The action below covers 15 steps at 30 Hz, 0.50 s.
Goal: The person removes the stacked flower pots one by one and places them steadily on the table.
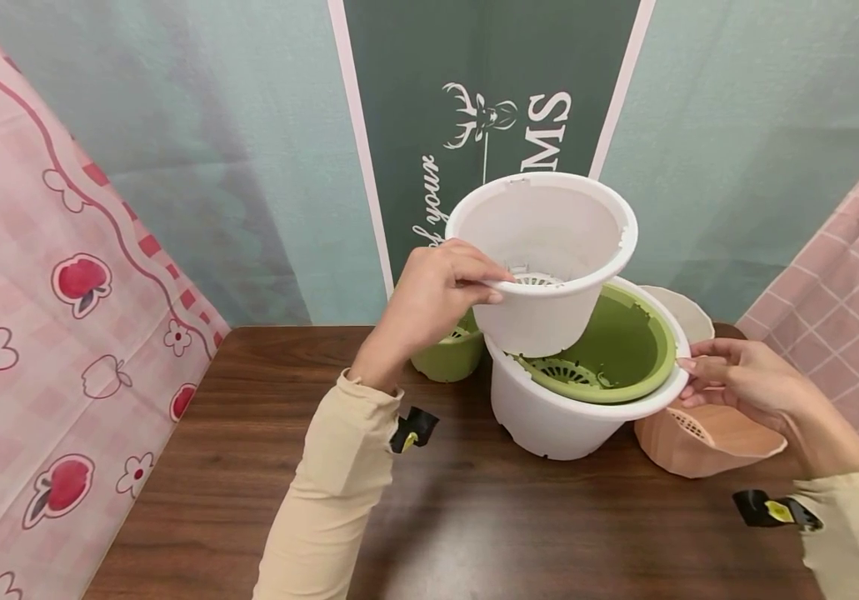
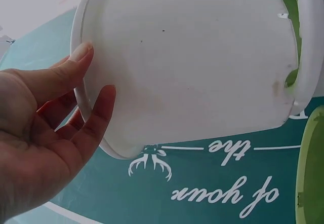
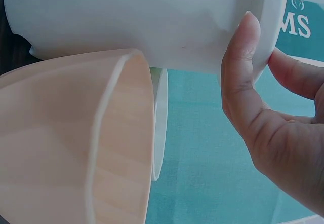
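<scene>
My left hand [image 1: 429,292] pinches the near-left rim of a smaller white flowerpot [image 1: 541,323], thumb outside and fingers over the edge. That pot is tilted, and its slotted bottom shows inside. It hangs over a green flowerpot [image 1: 635,342] nested in a larger white flowerpot [image 1: 549,425] on the table. Whether its base touches the green one is unclear. On the other side, my right hand [image 1: 755,379] grips the larger pot's right rim. In the left wrist view, the smaller pot's wall [image 2: 192,62] lies sideways; the right wrist view shows the larger pot's wall [image 3: 152,21].
A peach flowerpot [image 1: 729,446] leans tilted beside the larger white pot, under my right hand. Behind it stands a pale pot [image 1: 680,310]. Another green pot [image 1: 447,362] sits at the back left, partly hidden. Curtains hang behind the wooden table [image 1: 264,467] and at both sides.
</scene>
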Available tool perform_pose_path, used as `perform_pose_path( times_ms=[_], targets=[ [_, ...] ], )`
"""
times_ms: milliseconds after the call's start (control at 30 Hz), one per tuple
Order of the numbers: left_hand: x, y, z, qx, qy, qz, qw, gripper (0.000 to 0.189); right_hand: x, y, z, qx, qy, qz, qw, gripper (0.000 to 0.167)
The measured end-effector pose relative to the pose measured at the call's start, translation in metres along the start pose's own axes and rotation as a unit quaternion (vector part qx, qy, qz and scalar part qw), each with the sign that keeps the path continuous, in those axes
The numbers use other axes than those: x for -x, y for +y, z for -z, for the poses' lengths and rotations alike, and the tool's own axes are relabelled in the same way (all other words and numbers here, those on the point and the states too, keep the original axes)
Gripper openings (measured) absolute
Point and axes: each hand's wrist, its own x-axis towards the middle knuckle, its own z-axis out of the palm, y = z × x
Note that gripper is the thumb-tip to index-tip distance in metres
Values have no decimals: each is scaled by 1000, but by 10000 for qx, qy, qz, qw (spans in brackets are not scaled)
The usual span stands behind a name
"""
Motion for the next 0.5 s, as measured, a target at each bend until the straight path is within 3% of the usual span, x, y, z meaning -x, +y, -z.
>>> perform_pose_path(
  times_ms=[500],
  targets=[
    [11, -9, 16, 52, 375, 331, 9987, 18, -1, 2, 2, -72, -3, -20, 10000, 16]
  ],
)
